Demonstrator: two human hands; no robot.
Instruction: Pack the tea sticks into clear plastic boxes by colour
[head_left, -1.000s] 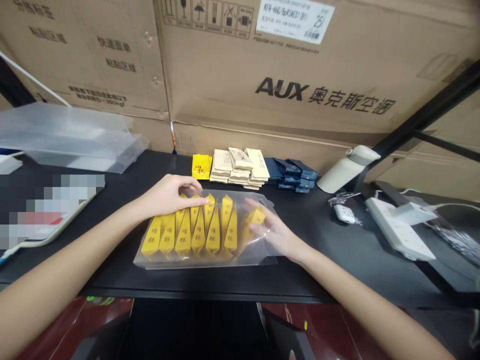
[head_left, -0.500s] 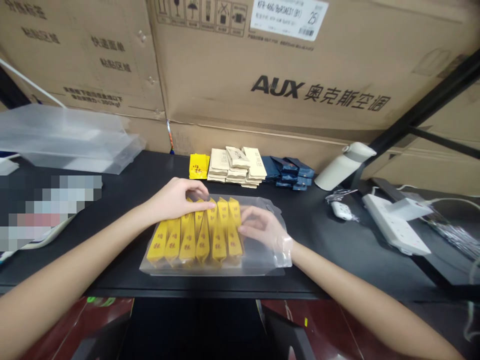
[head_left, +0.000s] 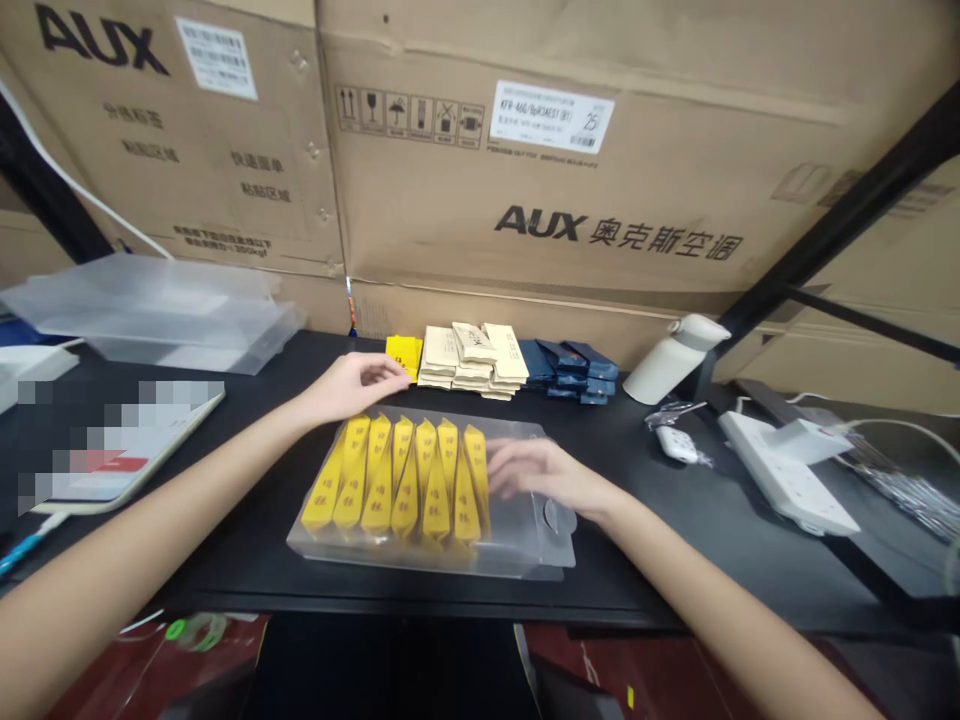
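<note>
A clear plastic box [head_left: 517, 555] lies in front of me, with a row of several yellow packets [head_left: 405, 490] leaning side by side in it. At the back, beside a small yellow packet pile [head_left: 403, 350], is my left hand [head_left: 356, 387]. Its fingers are bent and apart, the tips at the pile's front edge; whether they touch it I cannot tell. My right hand [head_left: 555, 475] is over the right part of the box, fingers spread, blurred and holding nothing, close to the last packet of the row.
Behind the box stand stacks of cream packets [head_left: 474, 365] and dark blue packets [head_left: 574, 370]. To the right are a white bottle [head_left: 675, 360], an earphone case [head_left: 677, 445] and a power strip [head_left: 787, 470]. Clear plastic boxes [head_left: 157, 310] and a phone [head_left: 127, 450] lie left. Cardboard boxes [head_left: 420, 230] rise behind.
My left hand has moved from the yellow row back to the small yellow pile. My right hand has shifted slightly right, its fingers spreading off the row's end. The view has tilted up.
</note>
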